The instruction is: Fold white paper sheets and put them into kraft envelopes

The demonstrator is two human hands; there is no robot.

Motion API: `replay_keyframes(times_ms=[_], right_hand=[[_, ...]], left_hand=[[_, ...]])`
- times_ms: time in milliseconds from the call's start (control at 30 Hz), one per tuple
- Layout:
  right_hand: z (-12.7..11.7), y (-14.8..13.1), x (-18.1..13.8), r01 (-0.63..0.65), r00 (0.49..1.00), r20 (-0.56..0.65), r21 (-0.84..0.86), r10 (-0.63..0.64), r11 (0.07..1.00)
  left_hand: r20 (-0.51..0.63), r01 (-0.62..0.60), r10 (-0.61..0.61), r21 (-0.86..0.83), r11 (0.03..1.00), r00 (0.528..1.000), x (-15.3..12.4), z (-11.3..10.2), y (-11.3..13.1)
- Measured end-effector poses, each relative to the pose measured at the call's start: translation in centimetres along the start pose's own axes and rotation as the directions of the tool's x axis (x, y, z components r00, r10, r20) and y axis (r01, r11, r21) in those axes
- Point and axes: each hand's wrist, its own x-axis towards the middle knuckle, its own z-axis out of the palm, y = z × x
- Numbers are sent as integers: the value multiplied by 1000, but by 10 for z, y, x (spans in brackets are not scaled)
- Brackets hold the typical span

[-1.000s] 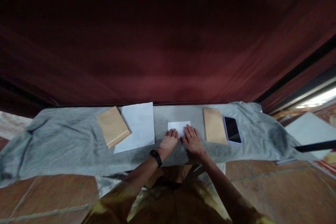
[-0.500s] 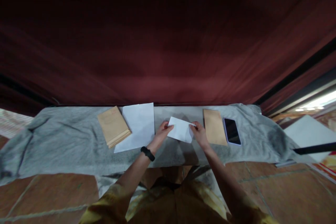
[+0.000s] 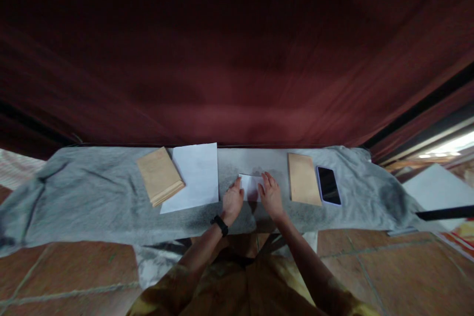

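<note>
A small folded sheet of white paper [image 3: 252, 186] lies low over the grey cloth in front of me. My left hand [image 3: 233, 202] is at its left edge, with thumb and fingertips closed on the paper there. Over the right edge rests my right hand [image 3: 271, 195], its fingers stretched out and the thumb apart, pressing on the paper. The fingers of both hands cover the paper's ends. A larger white sheet [image 3: 202, 175] lies left of my left hand, and a brown envelope [image 3: 304, 179] lies right of my right hand.
A stack of brown envelopes [image 3: 160, 176] overlaps the large sheet's left side. The phone [image 3: 329, 185] lies beyond the single envelope. Grey cloth [image 3: 92, 192] covers the narrow surface, and a dark red fabric wall [image 3: 237, 84] rises behind it. Tiled floor [image 3: 74, 271] shows below.
The small paper has come down from being held tilted between both hands and shows a smaller face. My right hand has gone from a pinch to outstretched fingers.
</note>
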Motion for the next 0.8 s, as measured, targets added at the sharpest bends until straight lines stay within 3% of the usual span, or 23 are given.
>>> replay_keyframes(times_ms=[100,200,267,400,533,800], right_hand=[[9,-12,-20,101,993,66,-39,-98,994],[16,-17,-32,100,992,86,-110,-91,989],[18,-17,-35,102,992,88,-144,-90,984],[20,-15,-35,141,988,95,-185,-125,973],[18,-7,-35,140,989,74,-195,-128,971],[9,24,-29,-18,1000,-9,-177,17,984]], left_hand=[[-12,-28,30,131,991,999,-6,-2,-1],[-125,-127,160,236,963,979,-8,3,-2],[-161,-229,276,257,939,948,-7,13,-1],[-111,-406,440,234,883,891,-3,40,1],[-122,-399,439,256,880,890,-2,54,-6],[-145,-325,384,317,891,912,-3,50,-11]])
